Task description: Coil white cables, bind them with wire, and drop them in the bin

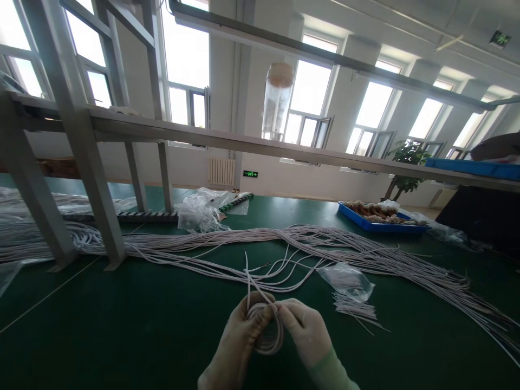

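Gloved and closed, my left hand (244, 329) grips a coil of white cable (271, 346) near the front middle of the green table. Opposite it, my gloved right hand (305, 327) pinches the coil's upper right side. Two cable ends stick up above my fingers and cross each other. Behind the hands lies a long bundle of the same white cables (244, 236), running across the table. To the right, a pile of short white strips (355, 307) lies partly under a clear plastic bag (349, 280).
A grey metal frame (87, 157) stands on the table at left and carries a shelf (203, 136) across the view. On the shelf stands a clear bottle (278, 103). Farther back are crumpled plastic (201, 211) and a blue tray (376, 225) of brownish pieces.
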Motion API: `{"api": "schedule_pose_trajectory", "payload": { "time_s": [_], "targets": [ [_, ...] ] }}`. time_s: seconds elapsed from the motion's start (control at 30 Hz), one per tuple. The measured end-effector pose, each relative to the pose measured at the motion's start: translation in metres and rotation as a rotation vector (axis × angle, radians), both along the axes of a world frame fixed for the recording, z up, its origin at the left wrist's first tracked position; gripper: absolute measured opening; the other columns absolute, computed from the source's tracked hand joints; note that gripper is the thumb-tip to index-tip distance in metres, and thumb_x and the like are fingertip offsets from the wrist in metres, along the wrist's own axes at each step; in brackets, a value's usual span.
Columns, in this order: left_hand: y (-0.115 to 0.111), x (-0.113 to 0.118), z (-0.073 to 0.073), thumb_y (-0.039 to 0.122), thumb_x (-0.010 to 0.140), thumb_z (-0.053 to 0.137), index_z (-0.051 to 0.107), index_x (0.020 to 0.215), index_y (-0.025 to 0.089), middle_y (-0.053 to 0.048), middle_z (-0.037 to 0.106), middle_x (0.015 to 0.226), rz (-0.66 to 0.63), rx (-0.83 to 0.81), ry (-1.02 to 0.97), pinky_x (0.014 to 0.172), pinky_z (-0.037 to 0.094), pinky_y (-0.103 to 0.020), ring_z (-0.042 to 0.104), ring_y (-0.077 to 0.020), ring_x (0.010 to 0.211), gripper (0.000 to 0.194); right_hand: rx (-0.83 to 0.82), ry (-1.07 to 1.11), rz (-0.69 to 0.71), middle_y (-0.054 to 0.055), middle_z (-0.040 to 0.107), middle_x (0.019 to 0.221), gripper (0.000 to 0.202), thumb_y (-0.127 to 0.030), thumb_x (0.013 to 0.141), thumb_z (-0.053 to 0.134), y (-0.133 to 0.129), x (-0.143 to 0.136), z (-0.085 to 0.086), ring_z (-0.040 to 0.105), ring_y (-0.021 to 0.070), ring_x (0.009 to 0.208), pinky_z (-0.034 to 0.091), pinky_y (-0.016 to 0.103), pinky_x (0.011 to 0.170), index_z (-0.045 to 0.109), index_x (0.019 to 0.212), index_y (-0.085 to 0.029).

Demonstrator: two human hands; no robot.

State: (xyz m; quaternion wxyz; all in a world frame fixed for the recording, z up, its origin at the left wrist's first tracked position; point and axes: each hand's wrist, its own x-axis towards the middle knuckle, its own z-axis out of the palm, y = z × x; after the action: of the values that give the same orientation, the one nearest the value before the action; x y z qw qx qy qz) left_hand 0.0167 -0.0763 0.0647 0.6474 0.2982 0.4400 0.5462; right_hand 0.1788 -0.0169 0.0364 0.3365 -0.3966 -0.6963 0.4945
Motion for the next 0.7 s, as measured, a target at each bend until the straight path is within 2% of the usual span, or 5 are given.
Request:
{"api": "schedule_pose_trajectory", "payload": {
  "time_s": [0.2, 0.3, 0.4, 0.57, 0.7],
  "targets": [
    [-0.002, -0.004, -0.001, 0.063, 0.070, 0.080, 0.062, 0.114, 0.018, -0.014, 0.061, 0.126, 0.005, -0.015, 0.026, 0.094, 0.051, -0.049, 0.058, -0.0379, 0.117, 0.065, 0.004, -0.233, -0.059, 0.015, 0.063, 0.099, 0.072, -0.080, 0.092, 0.024, -0.014, -0.015, -0.012, 0.064, 0.0324, 0.089, 0.057, 0.049, 0.077, 0.065, 0.099, -0.022],
    [0.001, -0.009, -0.009, 0.059, 0.067, 0.084, 0.060, 0.121, 0.018, -0.014, 0.063, 0.125, 0.019, -0.042, 0.002, 0.096, 0.051, -0.048, 0.059, -0.0378, 0.118, 0.072, 0.069, -0.284, -0.110, 0.016, 0.060, 0.117, 0.055, -0.064, 0.099, 0.031, -0.014, -0.008, -0.017, 0.062, 0.0341, 0.102, 0.056, 0.050, 0.085, 0.061, 0.119, -0.022],
    [0.006, -0.017, -0.026, 0.053, 0.060, 0.089, 0.057, 0.126, 0.018, -0.013, 0.067, 0.118, 0.051, -0.074, -0.022, 0.098, 0.051, -0.050, 0.061, -0.0382, 0.115, 0.082, 0.325, -0.362, -0.185, 0.014, 0.053, 0.139, 0.042, -0.046, 0.097, 0.051, -0.016, -0.002, -0.029, 0.053, 0.0389, 0.121, 0.050, 0.055, 0.096, 0.053, 0.136, -0.028],
    [0.008, -0.027, -0.056, 0.041, 0.060, 0.090, 0.069, 0.111, 0.018, -0.013, 0.071, 0.109, 0.046, -0.024, 0.293, 0.110, 0.040, -0.059, 0.060, -0.0424, 0.116, 0.059, 0.638, -0.889, 0.187, 0.010, 0.060, 0.137, 0.062, -0.012, 0.075, 0.076, -0.016, -0.018, -0.033, 0.049, 0.0464, 0.121, 0.047, 0.064, 0.091, 0.060, 0.131, -0.033],
    [0.010, -0.031, -0.054, 0.035, 0.068, 0.087, 0.072, 0.114, 0.023, -0.008, 0.070, 0.119, -0.043, 0.102, 0.269, 0.119, 0.032, -0.054, 0.055, -0.0387, 0.126, 0.049, 0.621, -1.056, 0.166, 0.018, 0.063, 0.127, 0.047, -0.012, 0.078, 0.072, -0.005, -0.028, -0.016, 0.052, 0.0462, 0.113, 0.045, 0.067, 0.089, 0.065, 0.124, -0.021]
  ]
}}
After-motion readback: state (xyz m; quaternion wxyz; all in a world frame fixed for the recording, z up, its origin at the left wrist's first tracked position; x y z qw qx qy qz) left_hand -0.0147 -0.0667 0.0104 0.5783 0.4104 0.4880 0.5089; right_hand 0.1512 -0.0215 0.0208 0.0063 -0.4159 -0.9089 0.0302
